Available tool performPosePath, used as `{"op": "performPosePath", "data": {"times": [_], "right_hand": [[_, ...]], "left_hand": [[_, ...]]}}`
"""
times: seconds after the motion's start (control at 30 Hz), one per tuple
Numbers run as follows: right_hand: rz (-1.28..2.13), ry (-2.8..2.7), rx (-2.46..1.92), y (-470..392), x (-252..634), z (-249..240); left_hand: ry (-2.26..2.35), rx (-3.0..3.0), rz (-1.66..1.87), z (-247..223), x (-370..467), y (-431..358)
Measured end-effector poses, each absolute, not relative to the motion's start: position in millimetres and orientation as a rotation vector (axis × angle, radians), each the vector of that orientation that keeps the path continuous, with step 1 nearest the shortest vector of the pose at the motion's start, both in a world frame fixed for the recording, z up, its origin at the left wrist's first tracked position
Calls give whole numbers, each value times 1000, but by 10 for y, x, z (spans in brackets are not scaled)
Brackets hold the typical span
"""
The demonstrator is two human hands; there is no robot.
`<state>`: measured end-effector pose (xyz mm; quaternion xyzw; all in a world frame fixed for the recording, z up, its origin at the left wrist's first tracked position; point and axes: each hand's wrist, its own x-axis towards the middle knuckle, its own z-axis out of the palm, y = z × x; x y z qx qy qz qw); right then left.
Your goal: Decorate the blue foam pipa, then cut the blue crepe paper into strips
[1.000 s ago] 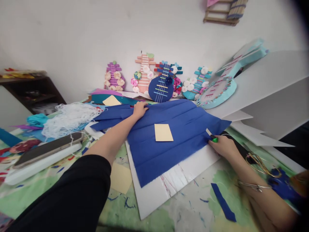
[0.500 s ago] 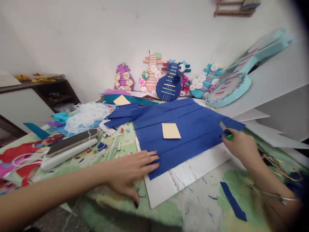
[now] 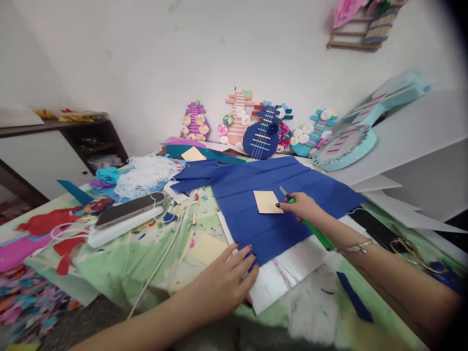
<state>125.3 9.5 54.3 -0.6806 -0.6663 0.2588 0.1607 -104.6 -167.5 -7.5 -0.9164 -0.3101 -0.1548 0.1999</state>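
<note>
A large sheet of creased blue paper (image 3: 234,204) lies over a white board (image 3: 270,292). A small pale yellow square of paper (image 3: 266,202) rests on the blue sheet. My right hand (image 3: 302,207) grips a green utility knife (image 3: 318,235), its blade exposed and pointing up and left. A fingertip of that hand meets the square's right edge; whether it presses on it I cannot tell. My left hand (image 3: 234,273) lies with fingers spread on the blue sheet's near-left corner. Beside it, another pale yellow paper (image 3: 208,248) sits on the table.
On the left are a phone (image 3: 129,209) on a white power strip (image 3: 124,226) and tangled white string (image 3: 146,175). Decorated paper lutes (image 3: 261,139) stand along the wall. At right are a light-blue lute (image 3: 345,146), gold-handled scissors (image 3: 420,253) and a blue strip (image 3: 354,297).
My right hand, with the knife, has moved left from the blue sheet's right side to the yellow square. My left hand stays at the sheet's near-left corner. The camera view has shifted.
</note>
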Motion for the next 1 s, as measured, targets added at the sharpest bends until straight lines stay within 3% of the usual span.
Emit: {"op": "performPosePath", "data": {"times": [0.3,0.7,1.0], "right_hand": [[859,-1763,-1964,322,947,452],[1501,-1842,-1508,-334,1059,441],[1136,-2194,-1512,-541,1107,267]], "left_hand": [[-1175,-2591,-268,-139,-878,-1851],[-1011,-2564,-789,-155,-899,-1932],[-970,-2644,-904,-108,-942,-1939]]}}
